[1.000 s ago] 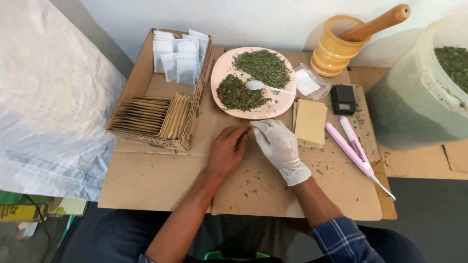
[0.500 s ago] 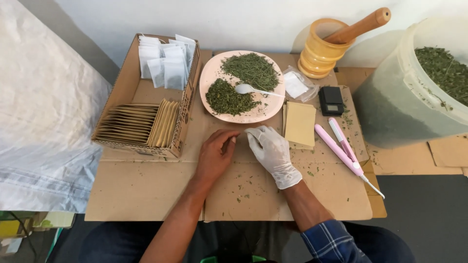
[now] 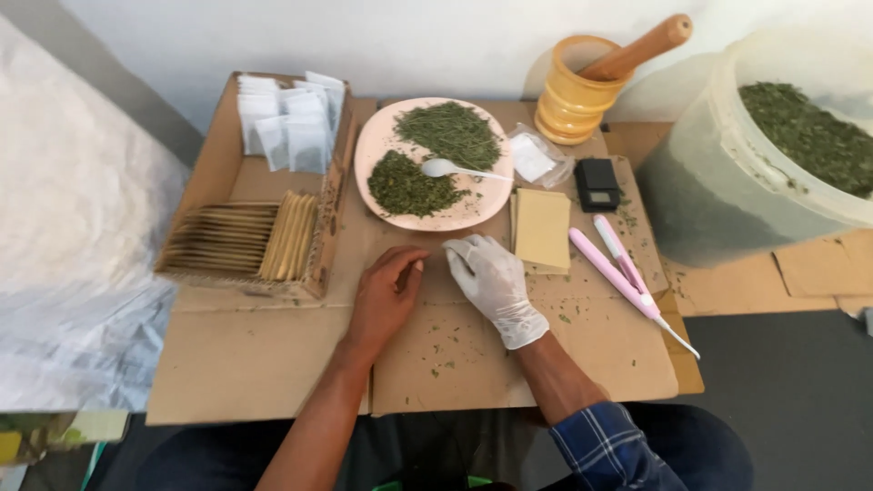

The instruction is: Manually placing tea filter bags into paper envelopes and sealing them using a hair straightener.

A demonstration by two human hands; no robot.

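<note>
Two hands rest low on the cardboard-covered surface (image 3: 273, 355) in front of us: our left hand (image 3: 384, 295), bare, and our right hand (image 3: 491, 280), in a white glove, fingertips turned toward each other. Whatever sits between them is too small to make out, so we cannot tell whether either hand pinches something or lies loose. Green flakes are scattered over the cardboard around them.

At 12 o'clock from the hands, just beyond the fingertips, lies a pink plate (image 3: 377, 145) with two heaps of dried green herb, one finer and darker, and a white spoon (image 3: 455, 169) laid across it. At 1 o'clock, just beside the right hand, is a stack of flat tan envelopes (image 3: 542, 227); farther out lie a small clear bag (image 3: 535, 156), a little black scale (image 3: 597, 183) and a pink sealing tool (image 3: 618, 268).

At 10 o'clock stands an open cardboard box (image 3: 214, 164): white sachets (image 3: 286, 123) upright at its far end, a row of tan packets (image 3: 241, 239) on edge at the near end. At 1 o'clock by the wall is a yellow mortar (image 3: 571, 102) with a wooden pestle (image 3: 637, 47) leaning in it. At 2 o'clock a translucent tub (image 3: 709, 200) holds more dried herb.
</note>
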